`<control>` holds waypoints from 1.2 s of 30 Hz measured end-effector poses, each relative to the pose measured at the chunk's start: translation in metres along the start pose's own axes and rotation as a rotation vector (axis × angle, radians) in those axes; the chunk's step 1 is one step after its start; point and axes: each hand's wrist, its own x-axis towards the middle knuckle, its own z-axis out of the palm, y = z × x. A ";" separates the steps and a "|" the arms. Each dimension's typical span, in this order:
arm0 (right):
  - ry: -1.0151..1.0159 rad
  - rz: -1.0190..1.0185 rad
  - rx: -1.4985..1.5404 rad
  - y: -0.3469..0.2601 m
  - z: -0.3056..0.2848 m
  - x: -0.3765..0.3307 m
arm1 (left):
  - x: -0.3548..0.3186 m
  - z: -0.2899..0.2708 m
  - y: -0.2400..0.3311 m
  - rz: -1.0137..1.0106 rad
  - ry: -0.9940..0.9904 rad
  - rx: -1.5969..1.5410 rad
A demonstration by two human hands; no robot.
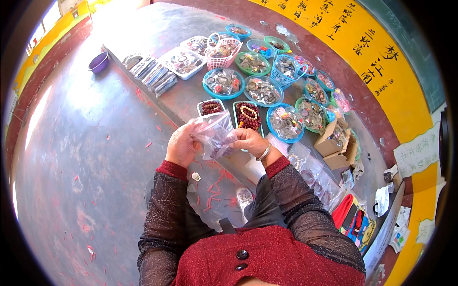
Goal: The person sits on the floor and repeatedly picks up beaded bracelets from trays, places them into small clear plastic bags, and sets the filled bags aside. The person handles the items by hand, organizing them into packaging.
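Note:
A clear plastic zip bag (213, 129) is stretched between my two hands, above the edge of a raised grey ledge. My left hand (181, 145) is closed on the bag's left side. On the other side, the fingers of my right hand (250, 141) pinch the bag near its right edge. Something purplish shows low in the bag, too blurred by the plastic to name. Just beyond the hands stand a small tray of dark red beads (211, 107) and a green-rimmed tray (260, 127) with dark red bead strings and a pale bead string on top.
Several basins of bagged trinkets, such as a blue basin (285, 123), crowd the ledge, with a pink basket (222, 53) and a blue basket (285, 71). A cardboard box (334, 143) stands right. Flat packets (152, 74) lie far left. A purple basin (98, 62) sits on the lower floor.

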 end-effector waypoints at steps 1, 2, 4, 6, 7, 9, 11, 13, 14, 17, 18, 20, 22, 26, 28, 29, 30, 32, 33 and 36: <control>0.030 -0.002 0.046 -0.003 0.004 -0.001 | 0.000 0.006 0.002 0.002 0.057 -0.025; 0.060 -0.005 0.092 -0.006 0.009 -0.002 | 0.000 0.016 0.005 0.004 0.114 -0.051; 0.097 -0.032 0.194 -0.007 0.012 -0.003 | 0.001 0.019 0.005 -0.025 0.165 -0.034; 0.109 -0.081 0.304 -0.005 0.014 -0.001 | 0.007 0.009 -0.007 -0.086 0.153 0.051; 0.130 -0.082 0.340 -0.004 0.013 0.001 | 0.011 0.001 -0.016 -0.106 0.095 0.066; 0.171 -0.085 0.409 0.000 0.013 0.005 | 0.018 -0.011 -0.029 -0.142 -0.022 0.096; 0.229 -0.081 0.402 0.003 0.009 0.005 | 0.010 0.004 -0.027 -0.227 -0.044 0.121; 0.301 -0.069 0.368 0.008 0.005 0.007 | 0.003 0.025 -0.023 -0.276 0.034 0.088; 0.347 -0.059 0.337 0.013 0.003 0.009 | 0.005 0.020 -0.027 -0.274 0.036 0.104; 0.414 -0.023 0.311 0.012 0.006 0.010 | 0.009 0.007 -0.036 -0.268 0.054 0.125; 0.424 -0.009 0.313 0.010 0.008 0.010 | 0.008 0.006 -0.036 -0.266 0.066 0.112; 0.442 -0.026 0.219 0.013 0.005 0.009 | 0.007 0.010 -0.034 -0.271 0.066 0.101; 0.475 -0.065 0.132 0.017 0.003 0.010 | 0.007 0.011 -0.032 -0.278 0.050 0.102; 0.573 -0.177 -0.080 0.027 0.001 0.014 | 0.008 0.009 -0.035 -0.234 0.033 0.074; 0.601 -0.219 -0.150 0.027 0.003 0.015 | 0.008 0.013 -0.032 -0.211 0.008 0.104; 0.605 -0.235 -0.154 0.025 0.006 0.015 | 0.006 0.018 -0.031 -0.218 0.017 0.092; 0.610 -0.252 -0.158 0.022 0.009 0.015 | 0.003 0.023 -0.029 -0.224 0.025 0.079; 0.614 -0.270 -0.125 0.019 0.013 0.014 | 0.002 0.025 -0.027 -0.226 0.017 0.097; 0.615 -0.279 -0.108 0.018 0.015 0.014 | 0.003 0.021 -0.029 -0.222 0.004 0.128; 0.617 -0.315 -0.023 0.017 0.015 0.014 | 0.004 0.019 -0.030 -0.219 -0.002 0.143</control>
